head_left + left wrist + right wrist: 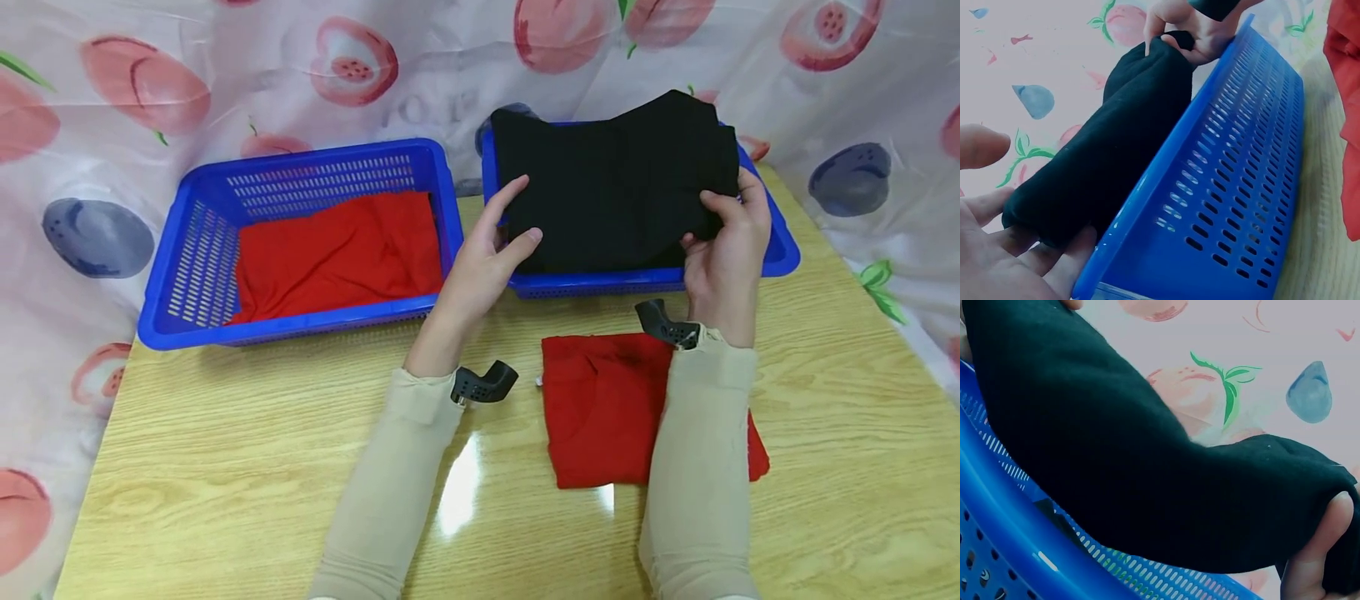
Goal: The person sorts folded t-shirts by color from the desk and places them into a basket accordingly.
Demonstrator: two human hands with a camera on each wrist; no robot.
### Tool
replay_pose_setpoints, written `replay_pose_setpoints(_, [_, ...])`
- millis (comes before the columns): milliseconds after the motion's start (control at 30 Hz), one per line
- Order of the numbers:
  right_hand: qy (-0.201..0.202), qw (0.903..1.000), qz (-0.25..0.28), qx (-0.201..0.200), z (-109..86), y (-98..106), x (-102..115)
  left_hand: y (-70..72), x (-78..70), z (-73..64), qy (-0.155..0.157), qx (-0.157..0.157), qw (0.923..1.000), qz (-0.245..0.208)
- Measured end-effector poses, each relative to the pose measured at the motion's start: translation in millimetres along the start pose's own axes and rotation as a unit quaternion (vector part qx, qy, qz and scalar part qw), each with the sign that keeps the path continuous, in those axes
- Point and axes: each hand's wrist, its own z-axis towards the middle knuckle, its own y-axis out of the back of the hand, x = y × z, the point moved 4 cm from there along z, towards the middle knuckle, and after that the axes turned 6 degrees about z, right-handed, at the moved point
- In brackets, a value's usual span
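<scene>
A folded black garment [615, 187] hangs over the right blue basket [600, 287], hiding most of its inside. At the garment's right end my right hand [731, 242] pinches the cloth, thumb on top in the right wrist view. My left hand [483, 262] is at the opposite end. In the left wrist view its fingers [1075, 259] reach under the garment's edge, fairly straight, while the thumb [982, 147] stands away from the cloth. A folded red garment [600, 417] lies on the table below the right basket, partly covered by my right forearm.
Another blue basket [300, 321] stands at the left with a red garment [345, 254] inside. Both baskets rest on a wood-grain table [247, 467], close to a fruit-printed curtain [450, 67] at the back. Something dark [1060, 522] shows inside the right basket.
</scene>
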Motion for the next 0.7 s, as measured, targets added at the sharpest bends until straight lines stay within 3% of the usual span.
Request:
replay_pose_setpoints(267, [0.004, 0.9998, -0.017, -0.007, -0.4, -0.8, 0.0, -0.8, 4.1, -0.2, 0.02, 0.0, 0.9996, 0.021])
replay_pose_setpoints(467, [0.008, 0.999, -0.043, -0.009, -0.6, -2.7, -2.3, 1.3, 4.5, 0.5, 0.012, 0.0, 0.9995, 0.03])
replay_pose_setpoints(700, [0.008, 0.9993, -0.037, -0.01, -1.9, -1.4, -1.5, 0.4, 6.1, 0.4, 0.031, 0.009, 0.9993, 0.017])
